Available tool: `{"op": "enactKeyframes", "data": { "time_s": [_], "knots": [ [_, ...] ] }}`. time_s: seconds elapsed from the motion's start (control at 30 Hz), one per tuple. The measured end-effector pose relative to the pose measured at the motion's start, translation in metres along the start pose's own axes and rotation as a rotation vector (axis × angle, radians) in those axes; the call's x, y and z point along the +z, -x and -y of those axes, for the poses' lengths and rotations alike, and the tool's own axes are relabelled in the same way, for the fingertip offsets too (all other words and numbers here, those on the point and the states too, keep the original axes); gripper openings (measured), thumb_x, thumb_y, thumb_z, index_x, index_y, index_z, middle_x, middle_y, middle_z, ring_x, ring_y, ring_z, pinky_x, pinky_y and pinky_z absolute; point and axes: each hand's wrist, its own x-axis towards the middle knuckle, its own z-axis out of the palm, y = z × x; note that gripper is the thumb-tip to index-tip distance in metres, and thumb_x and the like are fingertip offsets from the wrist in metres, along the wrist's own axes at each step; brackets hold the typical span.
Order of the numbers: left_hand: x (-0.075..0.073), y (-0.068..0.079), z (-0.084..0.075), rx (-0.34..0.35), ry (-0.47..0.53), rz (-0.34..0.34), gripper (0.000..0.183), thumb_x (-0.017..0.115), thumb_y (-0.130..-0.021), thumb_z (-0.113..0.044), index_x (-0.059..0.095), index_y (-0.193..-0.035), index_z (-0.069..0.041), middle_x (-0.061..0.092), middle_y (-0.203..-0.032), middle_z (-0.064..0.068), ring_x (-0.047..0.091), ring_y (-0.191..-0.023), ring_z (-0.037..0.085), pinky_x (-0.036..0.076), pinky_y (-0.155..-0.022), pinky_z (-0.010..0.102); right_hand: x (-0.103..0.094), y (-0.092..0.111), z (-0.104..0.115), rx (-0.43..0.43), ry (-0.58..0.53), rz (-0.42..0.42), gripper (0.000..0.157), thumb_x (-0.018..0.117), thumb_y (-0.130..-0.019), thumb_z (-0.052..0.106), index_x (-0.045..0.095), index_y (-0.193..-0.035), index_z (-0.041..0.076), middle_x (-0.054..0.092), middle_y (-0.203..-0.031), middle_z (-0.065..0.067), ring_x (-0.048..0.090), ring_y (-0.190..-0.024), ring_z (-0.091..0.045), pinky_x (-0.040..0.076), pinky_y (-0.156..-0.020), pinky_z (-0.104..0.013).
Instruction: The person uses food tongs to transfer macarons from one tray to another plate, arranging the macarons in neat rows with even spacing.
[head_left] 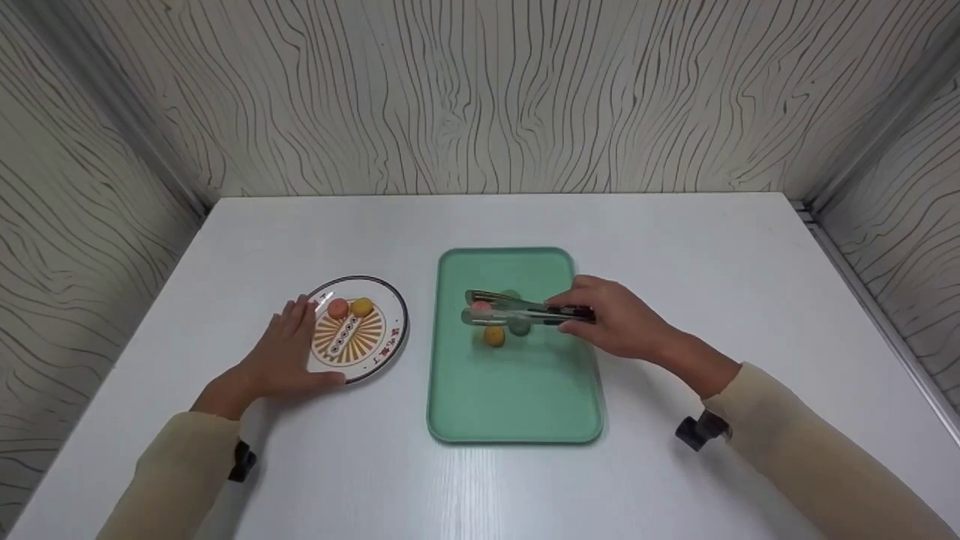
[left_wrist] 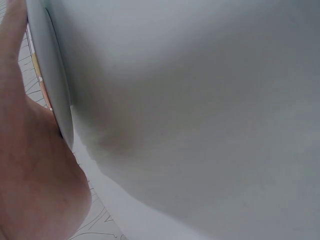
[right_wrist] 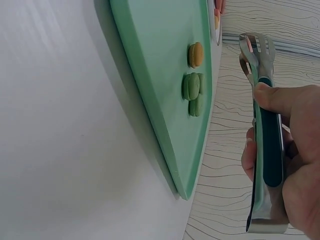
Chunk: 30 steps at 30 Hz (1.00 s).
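My left hand (head_left: pixel 281 356) rests at the left side of a round patterned plate (head_left: pixel 403 315), fingers straight on the far-left rim and thumb along the near edge. On that plate sit a pink macaron (head_left: pixel 338 308) and a yellow macaron (head_left: pixel 362 307), side by side. My right hand (head_left: pixel 630 319) grips metal tongs (right_wrist: pixel 270 135) with dark handle pads, thumb on one side and fingers on the other. Over the green tray (head_left: pixel 514 409), the tongs' tips pinch another pink macaron (head_left: pixel 481 306). Beneath them lie an orange-yellow macaron (head_left: pixel 493 336) and three green macarons (right_wrist: pixel 191 86).
A white table (head_left: pixel 675 240) carries the plate on the left and the tray in the middle. Wood-grain patterned panels (head_left: pixel 480 97) stand behind and on both sides. Each wrist bears a small black camera mount (head_left: pixel 701 430).
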Motion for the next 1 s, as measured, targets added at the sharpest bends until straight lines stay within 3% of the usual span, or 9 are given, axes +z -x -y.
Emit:
{"op": "enactKeyframes", "data": {
  "time_s": [0.5,1.0],
  "knots": [
    [-0.001,-0.002,-0.001,0.006,0.001,-0.005,0.132,0.070,-0.080,-0.070,0.006,-0.155,0.016,0.000,-0.164,0.035,-0.001,-0.152,0.052,0.007,-0.121,0.064,-0.003,-0.014,0.006,0.016,0.014,-0.018,0.031,0.077,-0.092,0.012,0.075,-0.123,0.009,0.060,-0.090,0.001,0.049,-0.075,-0.013,0.045,-0.065,-0.028],
    [0.000,0.001,-0.002,-0.004,0.013,-0.004,0.132,0.071,-0.079,-0.070,0.006,-0.155,0.017,0.001,-0.164,0.036,-0.001,-0.151,0.053,0.007,-0.121,0.064,0.007,-0.037,0.015,0.042,0.034,0.010,0.028,0.073,-0.094,0.013,0.075,-0.122,0.009,0.061,-0.091,0.000,0.049,-0.076,-0.014,0.043,-0.066,-0.030]
  ]
}}
